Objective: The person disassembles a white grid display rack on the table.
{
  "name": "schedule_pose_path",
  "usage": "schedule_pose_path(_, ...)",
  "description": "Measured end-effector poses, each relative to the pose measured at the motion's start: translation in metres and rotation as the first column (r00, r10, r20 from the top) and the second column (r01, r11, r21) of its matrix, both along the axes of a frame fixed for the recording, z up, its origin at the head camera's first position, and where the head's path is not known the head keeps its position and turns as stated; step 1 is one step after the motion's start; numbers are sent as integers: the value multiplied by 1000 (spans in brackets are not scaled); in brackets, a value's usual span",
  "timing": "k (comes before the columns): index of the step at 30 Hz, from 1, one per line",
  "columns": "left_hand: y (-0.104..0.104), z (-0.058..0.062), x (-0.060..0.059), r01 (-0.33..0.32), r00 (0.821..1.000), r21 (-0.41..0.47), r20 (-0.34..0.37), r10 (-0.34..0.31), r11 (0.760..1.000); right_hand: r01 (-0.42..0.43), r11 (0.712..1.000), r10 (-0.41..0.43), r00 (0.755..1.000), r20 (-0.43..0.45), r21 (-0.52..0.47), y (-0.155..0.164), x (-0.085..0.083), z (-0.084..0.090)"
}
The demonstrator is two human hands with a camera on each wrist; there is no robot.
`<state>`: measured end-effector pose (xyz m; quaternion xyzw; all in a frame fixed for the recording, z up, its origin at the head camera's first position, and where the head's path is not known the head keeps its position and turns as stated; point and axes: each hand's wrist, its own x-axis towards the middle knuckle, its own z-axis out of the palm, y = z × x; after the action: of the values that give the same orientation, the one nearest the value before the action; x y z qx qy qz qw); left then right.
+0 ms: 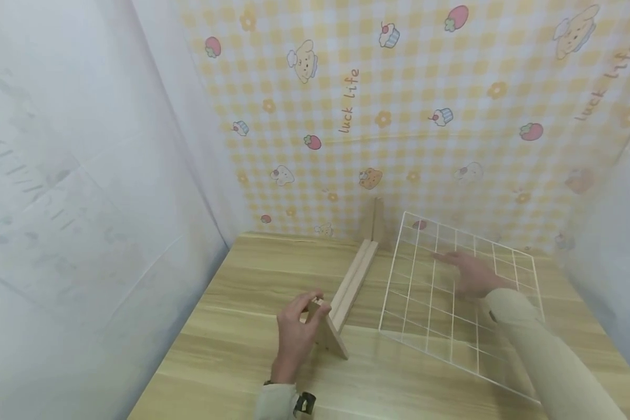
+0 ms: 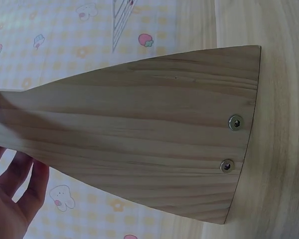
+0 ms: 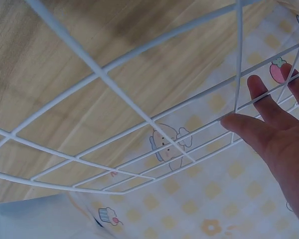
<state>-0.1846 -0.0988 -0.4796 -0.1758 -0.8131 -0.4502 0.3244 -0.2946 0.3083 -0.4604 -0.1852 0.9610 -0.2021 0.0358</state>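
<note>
Leaning tilted at centre right of the head view, the white wire grid [image 1: 454, 291] looks light, stiff and springy; right hand [image 1: 472, 274] presses flat-fingered against it. Left hand [image 1: 294, 332] grips the wooden stand [image 1: 341, 303] on the desk [image 1: 231, 350].

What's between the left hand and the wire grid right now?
In the head view, the long wooden rail lies between the left hand and the wire grid, with bare table around it.
</note>
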Motion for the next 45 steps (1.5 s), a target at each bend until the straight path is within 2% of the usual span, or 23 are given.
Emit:
schedule_pose_path(6, 3, -1, 4, -35, 998, -9, -50, 34, 999, -17, 1000, 17, 1000, 13, 6, -4, -2, -7)
schedule_pose_path(13, 8, -1, 6, -63, 990, -25, -125, 59, 998, 0, 1000, 0, 1000, 24, 11, -16, -1, -9)
schedule_pose_path(21, 17, -3, 7, -72, 990, -8, -122, 70, 997, 47, 999, -47, 991, 122, 1, -24, -5, -19)
schedule_pose_path(28, 24, -3, 9, -56, 988, -7, -142, 54, 998, 45, 999, -48, 990, 134, 22, -25, -11, -31)
schedule_pose_path(34, 26, -2, 10, -69, 987, -21, -150, 65, 997, 57, 998, -59, 983, 176, 20, -31, -11, -31)
schedule_pose_path(38, 28, -2, 10, -88, 984, -33, -155, 82, 996, 65, 997, -72, 983, 169, 46, -33, -10, -30)
schedule_pose_path(45, 34, -2, 10, -104, 976, -53, -199, 92, 993, 23, 995, -36, 992, 124, 100, -36, -10, -33)
